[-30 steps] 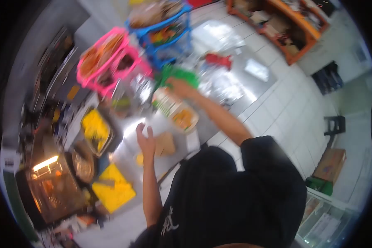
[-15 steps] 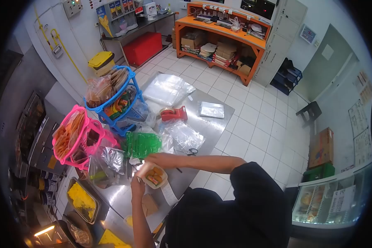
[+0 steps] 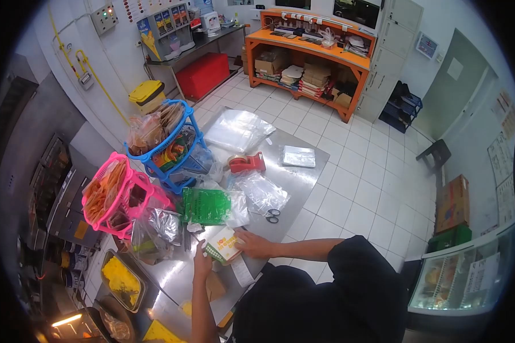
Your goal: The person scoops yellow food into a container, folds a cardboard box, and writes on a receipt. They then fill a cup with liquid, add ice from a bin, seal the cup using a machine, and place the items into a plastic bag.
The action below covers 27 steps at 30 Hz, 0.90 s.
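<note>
A small paper food box (image 3: pixel 223 244), white with yellow and green print, lies between my hands on the steel table, its lid down. My left hand (image 3: pixel 202 260) grips its left edge. At its right side, my right hand (image 3: pixel 253 244) is closed around the edge. What is inside the box is hidden by the lid. Just beyond it rests a green packet (image 3: pixel 203 207) in clear plastic. A paper slip (image 3: pixel 243 273) sticks out from under the near side, and a brown cardboard piece (image 3: pixel 214 287) lies close to my left forearm.
Pink (image 3: pixel 106 217) and blue (image 3: pixel 174 146) baskets full of packets stand at the left. Scissors (image 3: pixel 273 215), a red tape dispenser (image 3: pixel 247 162) and plastic bags (image 3: pixel 234 130) lie farther back. A metal tray (image 3: pixel 138 280) of yellow food sits at the near left.
The box was open, showing browned food pieces; its printed lid now covers them. My right hand has moved from the far side to the right side of the box.
</note>
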### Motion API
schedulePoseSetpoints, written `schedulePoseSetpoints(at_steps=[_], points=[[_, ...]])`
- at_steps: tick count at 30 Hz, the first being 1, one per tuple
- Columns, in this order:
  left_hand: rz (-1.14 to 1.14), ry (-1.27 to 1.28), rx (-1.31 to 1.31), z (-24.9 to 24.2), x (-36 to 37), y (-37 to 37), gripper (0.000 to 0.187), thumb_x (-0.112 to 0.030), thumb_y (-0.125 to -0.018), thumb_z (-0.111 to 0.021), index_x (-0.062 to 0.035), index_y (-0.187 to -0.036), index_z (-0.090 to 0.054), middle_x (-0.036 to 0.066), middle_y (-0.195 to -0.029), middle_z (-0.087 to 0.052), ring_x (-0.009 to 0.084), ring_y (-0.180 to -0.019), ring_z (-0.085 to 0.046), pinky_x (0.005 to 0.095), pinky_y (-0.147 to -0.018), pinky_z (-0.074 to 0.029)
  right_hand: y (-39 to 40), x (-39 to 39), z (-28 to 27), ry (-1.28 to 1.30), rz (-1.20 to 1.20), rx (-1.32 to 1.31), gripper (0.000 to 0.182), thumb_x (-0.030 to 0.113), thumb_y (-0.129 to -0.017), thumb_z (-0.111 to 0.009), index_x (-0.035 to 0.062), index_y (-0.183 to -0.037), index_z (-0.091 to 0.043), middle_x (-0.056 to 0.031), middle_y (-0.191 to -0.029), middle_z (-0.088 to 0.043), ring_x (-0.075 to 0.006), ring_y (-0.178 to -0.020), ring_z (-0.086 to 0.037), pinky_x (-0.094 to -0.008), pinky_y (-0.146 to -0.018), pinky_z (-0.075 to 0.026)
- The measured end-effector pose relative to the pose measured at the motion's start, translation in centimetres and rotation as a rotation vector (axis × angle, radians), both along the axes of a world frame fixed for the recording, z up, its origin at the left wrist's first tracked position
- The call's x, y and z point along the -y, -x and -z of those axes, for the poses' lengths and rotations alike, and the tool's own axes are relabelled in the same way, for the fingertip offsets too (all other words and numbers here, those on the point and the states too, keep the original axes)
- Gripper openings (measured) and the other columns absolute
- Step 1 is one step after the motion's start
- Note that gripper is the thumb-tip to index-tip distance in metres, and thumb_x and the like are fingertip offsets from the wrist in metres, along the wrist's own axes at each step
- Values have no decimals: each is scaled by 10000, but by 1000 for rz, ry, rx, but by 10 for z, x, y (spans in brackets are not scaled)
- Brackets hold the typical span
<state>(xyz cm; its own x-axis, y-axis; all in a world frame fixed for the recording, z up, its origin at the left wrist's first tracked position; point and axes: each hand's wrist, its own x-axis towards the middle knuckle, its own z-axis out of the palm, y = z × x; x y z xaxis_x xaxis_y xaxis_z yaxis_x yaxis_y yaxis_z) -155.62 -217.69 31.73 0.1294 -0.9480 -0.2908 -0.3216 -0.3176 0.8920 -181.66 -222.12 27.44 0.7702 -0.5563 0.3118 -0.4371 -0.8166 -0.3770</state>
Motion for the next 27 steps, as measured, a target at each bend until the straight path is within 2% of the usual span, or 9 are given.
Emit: schedulePoseSetpoints(at_steps=[3,5,9,11,14,17,19,25,27], points=[[64,-1,156,2,-13,-5,719,84,-803,-598,-91,-1456,-355,230,-1184,-648,290,-1082,-651,373,-839,-553,-1,3,-40,9,-19,-37,353,306,-830,-681,91,-1088,-572,-257,-1465,-346,-467,-1381,-314,-517,-1101,-339],[42,23,136,6,-22,-2,718,70,-800,-601,-91,-1455,-354,231,-1188,-649,293,-1084,-652,375,-855,-542,-8,7,-53,-4,-152,-26,492,402,-787,-715,103,-1153,-578,-248,-1450,-365,-459,-1415,-266,-585,-1086,-314],[-22,35,152,15,-19,-2,701,31,-820,-586,-98,-1455,-319,222,-1177,-663,321,-1032,-687,372,-849,-542,-30,17,-39,19,-160,-94,516,465,-789,-714,95,-1131,-602,-252,-1467,-365,-485,-1379,-307,-571,-1058,-345],[-1,35,154,23,-1,-10,694,28,-823,-583,-106,-1453,-323,221,-1182,-665,328,-1035,-685,370,-845,-541,-41,19,-34,-69,-51,-109,651,521,-805,-675,107,-1288,-535,-272,-1453,-382,-508,-1316,-348,-597,-1026,-339],[105,197,316,43,1,-27,688,16,-831,-579,-129,-1455,-327,222,-1183,-669,340,-1032,-684,363,-829,-542,-59,12,-42,8,194,-196,691,566,-831,-626,120,-1344,-500,-315,-1408,-397,-503,-1276,-395,-635,-986,-349],[44,95,247,35,-3,-23,699,29,-812,-597,-125,-1448,-352,218,-1145,-682,336,-982,-700,373,-802,-549,-76,8,-39,64,275,-146,710,590,-867,-565,124,-1390,-452,-348,-1363,-410,-492,-1251,-417,-665,-962,-337],[-63,214,212,33,-2,-15,715,48,-787,-616,-126,-1440,-381,201,-1082,-701,316,-921,-713,380,-784,-551,-83,5,-33,84,289,-123,693,585,-885,-545,120,-1390,-454,-352,-1343,-419,-491,-1242,-422,-677,-962,-323],[-22,288,414,31,18,-8,776,57,-731,-706,-99,-1430,-408,209,-988,-700,242,-925,-709,353,-735,-553,-90,7,-37,39,278,-83,666,576,-924,-492,168,-1445,-421,-363,-1301,-433,-489,-1205,-438,-728,-1009,-238],[-30,272,297,35,19,-9,816,74,-722,-696,-94,-1451,-371,212,-1035,-689,249,-942,-701,359,-758,-553,-92,5,-38,35,280,-68,672,577,-923,-490,197,-1471,-403,-366,-1295,-433,-492,-1195,-440,-741,-1027,-207]])
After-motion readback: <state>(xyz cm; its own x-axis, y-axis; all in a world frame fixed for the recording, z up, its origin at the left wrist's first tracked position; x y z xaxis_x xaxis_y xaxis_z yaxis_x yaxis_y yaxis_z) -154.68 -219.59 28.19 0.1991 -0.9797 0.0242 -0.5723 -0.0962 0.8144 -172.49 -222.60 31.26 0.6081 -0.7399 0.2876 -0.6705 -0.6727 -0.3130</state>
